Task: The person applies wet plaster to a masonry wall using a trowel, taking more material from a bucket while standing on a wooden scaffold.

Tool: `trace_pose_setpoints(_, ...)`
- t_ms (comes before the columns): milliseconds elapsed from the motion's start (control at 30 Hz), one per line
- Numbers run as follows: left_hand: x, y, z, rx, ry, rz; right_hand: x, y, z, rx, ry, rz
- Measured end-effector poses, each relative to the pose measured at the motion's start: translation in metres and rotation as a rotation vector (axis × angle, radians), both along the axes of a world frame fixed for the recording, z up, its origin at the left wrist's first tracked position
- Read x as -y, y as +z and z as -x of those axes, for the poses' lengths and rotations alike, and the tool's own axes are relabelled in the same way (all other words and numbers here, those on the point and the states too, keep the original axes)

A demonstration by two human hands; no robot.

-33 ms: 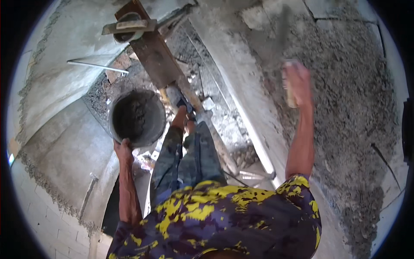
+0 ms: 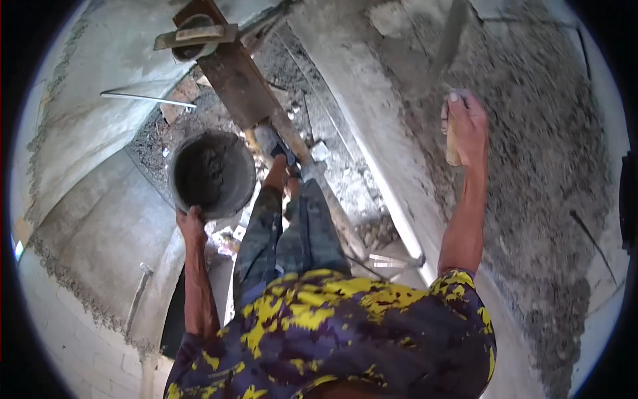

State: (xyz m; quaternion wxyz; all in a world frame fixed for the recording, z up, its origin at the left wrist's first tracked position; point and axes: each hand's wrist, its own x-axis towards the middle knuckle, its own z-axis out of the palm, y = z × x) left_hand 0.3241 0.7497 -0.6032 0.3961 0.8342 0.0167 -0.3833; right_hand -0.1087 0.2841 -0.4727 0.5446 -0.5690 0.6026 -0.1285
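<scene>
My left hand (image 2: 192, 225) grips the near rim of a round dark bucket (image 2: 246, 189), with grey wet mortar (image 2: 211, 169) visible inside it. On the right, my right hand (image 2: 473, 130) is closed around the wooden handle of a trowel (image 2: 452, 147). The trowel's long grey blade reaches away from me, smeared by motion and hard to set apart from the surface behind it. Rough grey mortar (image 2: 531, 193) covers the broad surface beside and beneath that hand. Whether the blade touches it, I cannot tell.
A wooden plank (image 2: 239, 90) runs ahead of my feet, bearing a container with a wooden float (image 2: 196, 36) across its top. A pale metal bar (image 2: 147, 100) lies to the left. Rubble (image 2: 355, 189) and a smooth concrete ledge (image 2: 352, 93) lie between plank and mortared surface.
My right hand and the trowel have shifted slightly to the right, and the handle shows more sharply. The bucket in my left hand has risen a little in the picture.
</scene>
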Motion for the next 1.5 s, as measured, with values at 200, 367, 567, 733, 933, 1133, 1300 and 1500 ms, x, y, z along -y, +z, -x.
trace_pose_setpoints(200,0.072,0.011,0.062,0.038,-0.204,0.204,-0.128,-0.005,-0.038,-0.336,0.619,0.333)
trace_pose_setpoints(367,0.141,0.057,0.131,0.158,-0.479,0.278,-0.167,-0.071,-0.111,-0.538,0.909,0.353)
trace_pose_setpoints(567,0.19,0.088,0.152,0.116,-0.56,0.249,-0.18,-0.053,-0.129,-0.293,0.892,0.292)
trace_pose_setpoints(733,0.193,0.096,0.135,0.001,-0.491,0.396,-0.182,-0.033,-0.094,-0.222,0.656,0.272)
trace_pose_setpoints(933,0.191,0.093,0.121,-0.076,-0.339,0.459,-0.18,-0.047,-0.074,-0.306,0.644,0.32)
trace_pose_setpoints(1133,0.184,0.075,0.103,-0.174,-0.144,0.46,-0.187,-0.038,-0.103,-0.345,0.522,0.46)
trace_pose_setpoints(1300,0.14,0.037,0.057,-0.243,0.012,0.53,-0.2,-0.015,-0.145,0.069,0.706,0.246)
trace_pose_setpoints(1500,0.127,0.034,0.036,-0.177,0.111,0.343,-0.11,-0.098,-0.117,0.31,0.745,-0.309)
